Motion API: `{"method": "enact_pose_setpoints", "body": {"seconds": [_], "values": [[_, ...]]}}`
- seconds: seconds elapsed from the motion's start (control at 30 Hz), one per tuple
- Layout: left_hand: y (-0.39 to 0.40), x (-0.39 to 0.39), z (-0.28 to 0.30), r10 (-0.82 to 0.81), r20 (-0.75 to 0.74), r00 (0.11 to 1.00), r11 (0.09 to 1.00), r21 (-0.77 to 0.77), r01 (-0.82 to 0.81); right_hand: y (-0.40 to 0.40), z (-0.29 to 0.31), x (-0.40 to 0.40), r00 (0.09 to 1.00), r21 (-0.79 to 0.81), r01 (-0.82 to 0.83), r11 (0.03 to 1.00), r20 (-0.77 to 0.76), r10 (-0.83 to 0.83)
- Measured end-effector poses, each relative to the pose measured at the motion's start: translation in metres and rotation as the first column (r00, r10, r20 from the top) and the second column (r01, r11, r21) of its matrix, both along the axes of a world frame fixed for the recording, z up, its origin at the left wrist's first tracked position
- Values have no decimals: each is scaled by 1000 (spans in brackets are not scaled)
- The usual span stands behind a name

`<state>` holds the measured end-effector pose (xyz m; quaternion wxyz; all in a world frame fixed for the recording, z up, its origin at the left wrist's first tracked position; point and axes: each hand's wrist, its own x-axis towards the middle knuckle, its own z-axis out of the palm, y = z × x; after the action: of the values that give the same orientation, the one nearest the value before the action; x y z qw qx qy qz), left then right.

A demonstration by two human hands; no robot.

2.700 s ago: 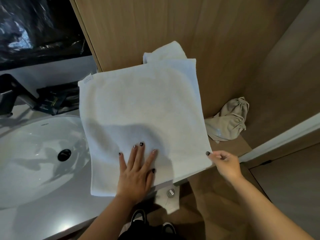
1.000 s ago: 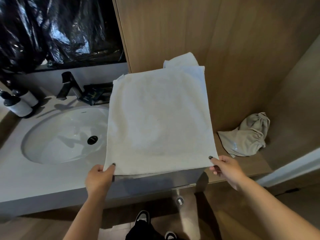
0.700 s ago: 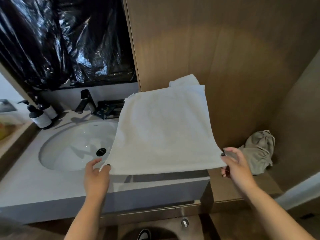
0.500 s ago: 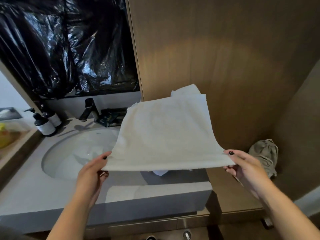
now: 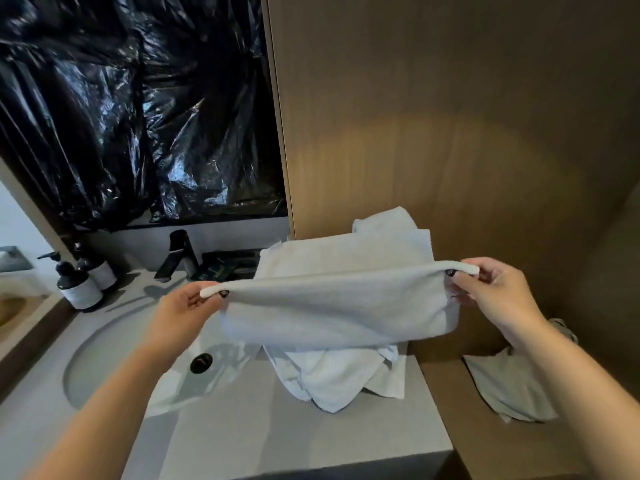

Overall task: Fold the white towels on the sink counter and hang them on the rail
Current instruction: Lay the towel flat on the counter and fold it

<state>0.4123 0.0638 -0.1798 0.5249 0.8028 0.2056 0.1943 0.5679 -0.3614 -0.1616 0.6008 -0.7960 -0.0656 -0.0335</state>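
- Here, a white towel point(image 5: 332, 303) held up in the air above the sink counter point(image 5: 263, 431), stretched level between two hands, its near part hanging down in a soft fold.
- Left hand point(image 5: 187, 310) at the left end of the top edge, thumb and fingers closed together on the cloth, pinching the rolled edge.
- Right hand point(image 5: 491, 292) at the right end of the same edge, fingers curled and clamped on the cloth, thumb on the near side.
- Under the held towel, more white towels point(image 5: 339, 379) lying crumpled on the counter, just right of the sink basin point(image 5: 114, 372).
- Far part of the held towel resting back toward the wooden wall panel point(image 5: 433, 133); impossible to tell where it ends and the pile begins.
- Black faucet point(image 5: 178, 252) behind the basin, two pump bottles point(image 5: 81, 284) at the left corner of the counter.
- Black plastic sheet point(image 5: 131, 105) covering the space above the counter.
- Beige cloth bag point(image 5: 509, 386) on the lower wooden shelf at the right, partly hidden by the right forearm.
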Motion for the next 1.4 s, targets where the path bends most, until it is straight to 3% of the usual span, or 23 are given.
{"method": "enact_pose_setpoints", "body": {"seconds": [0.13,0.3,0.43,0.5,0.53,0.6,0.67,0.7,0.83,0.93,1.07,1.23,1.3,1.4], "values": [[21,41,-2,57,2,998,996,71,-57,20,-3,30,987,-44,147,988,71,-143],[32,99,-8,83,10,996,997,1,-83,42,-8,64,942,-124,317,940,159,-297],[37,146,-25,34,-35,999,999,15,-34,60,-19,88,948,-10,315,949,62,-314],[41,163,-36,-11,-139,990,995,-96,-2,66,-25,93,954,95,300,949,-34,-298],[43,170,-44,-93,-163,982,972,-227,54,67,-28,94,957,148,287,947,-76,-278],[47,180,-58,-278,-109,954,843,-503,189,66,-35,95,967,270,248,931,-135,-218],[53,188,-65,-364,-28,931,733,-625,268,61,-35,93,977,372,197,907,-156,-148],[55,190,-66,-366,-13,930,722,-635,276,59,-35,92,980,394,175,902,-159,-121],[60,192,-72,-233,19,972,844,-492,212,53,-28,90,984,336,113,935,-171,-58],[50,187,-69,-129,72,989,886,-440,148,58,-23,93,984,167,140,976,-129,-119],[39,181,-58,36,38,999,928,-372,-19,68,-13,96,979,95,199,975,-68,-194],[25,156,-39,-14,161,987,991,-132,36,72,-6,83,968,68,248,966,13,-250],[16,141,-28,-2,238,971,1000,-12,5,70,-2,72,962,72,261,963,62,-265],[4,117,-16,40,285,958,997,52,-57,66,6,53,959,81,237,968,137,-247]]}}
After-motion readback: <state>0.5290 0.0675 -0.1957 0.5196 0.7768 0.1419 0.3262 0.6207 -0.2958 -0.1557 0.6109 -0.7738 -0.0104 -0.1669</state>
